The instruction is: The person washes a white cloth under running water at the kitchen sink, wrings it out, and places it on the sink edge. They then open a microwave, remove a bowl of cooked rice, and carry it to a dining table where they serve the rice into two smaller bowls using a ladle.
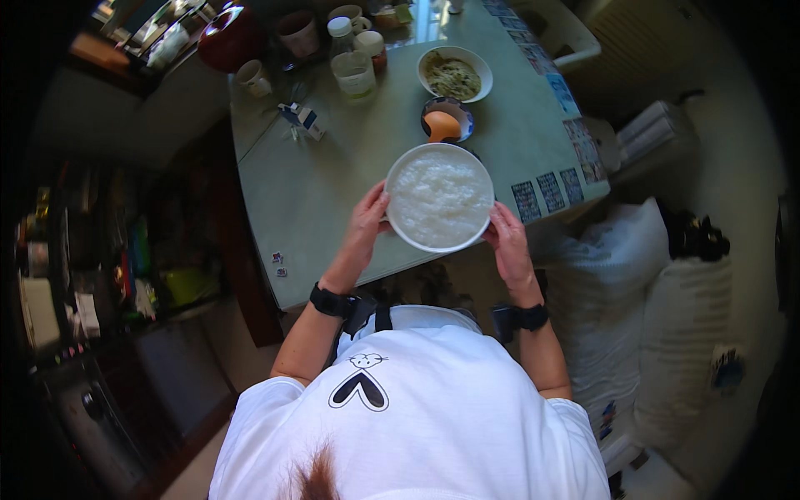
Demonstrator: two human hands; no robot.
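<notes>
Between my two hands is a round white bowl (392, 220) filled almost to the rim with a white, lumpy food like rice porridge. My left hand (370, 215) grips its left side, and my right hand (507, 234) its lower right side. The bowl is over the near edge of the pale green table (325, 206). Just beyond it, an orange rounded thing (442, 125), perhaps a ladle, lies in a small patterned bowl (464, 115). Farther back stands a white bowl (486, 87) of greenish food. Both wrists wear black bands.
A glass jar (354, 74), a white-capped bottle (340, 34), mugs (253, 78) and a dark red pot (230, 37) stand at the back left. A small blue-and-white box (303, 120) lies nearer. Full shelves (125, 269) are at left, plastic-wrapped bundles (600, 300) at right.
</notes>
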